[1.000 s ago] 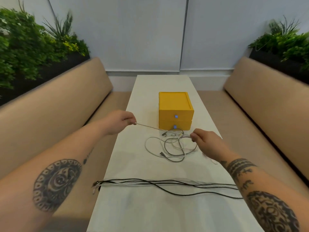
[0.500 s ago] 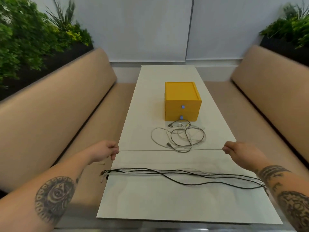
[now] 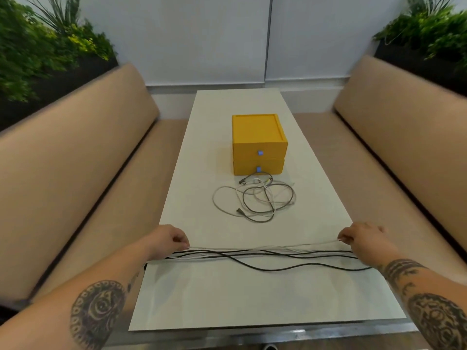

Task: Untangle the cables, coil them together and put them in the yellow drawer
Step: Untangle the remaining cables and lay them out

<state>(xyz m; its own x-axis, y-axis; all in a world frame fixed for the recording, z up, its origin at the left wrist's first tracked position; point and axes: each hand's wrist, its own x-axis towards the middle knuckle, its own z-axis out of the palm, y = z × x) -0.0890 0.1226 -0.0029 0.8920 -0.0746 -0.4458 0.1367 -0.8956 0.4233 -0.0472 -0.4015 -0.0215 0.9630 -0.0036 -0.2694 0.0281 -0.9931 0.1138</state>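
A yellow two-drawer box (image 3: 259,144) stands mid-table, both drawers closed, each with a small blue knob. In front of it lies a tangle of grey and white cables (image 3: 255,199). Nearer me, several black and white cables (image 3: 265,256) lie stretched straight across the table. My left hand (image 3: 166,241) pinches one end of a white cable (image 3: 313,243) at the table's left edge. My right hand (image 3: 364,241) pinches its other end at the right edge, just above the straightened bundle.
The white table (image 3: 227,299) is long and narrow between two tan benches (image 3: 75,178), (image 3: 404,152). Planters with green plants (image 3: 38,54) sit behind both backrests. A grey wall closes the far end.
Both hands have carried the stretched white cable from the middle of the table toward me and lowered it onto the row of straightened cables. The tangle stays by the box.
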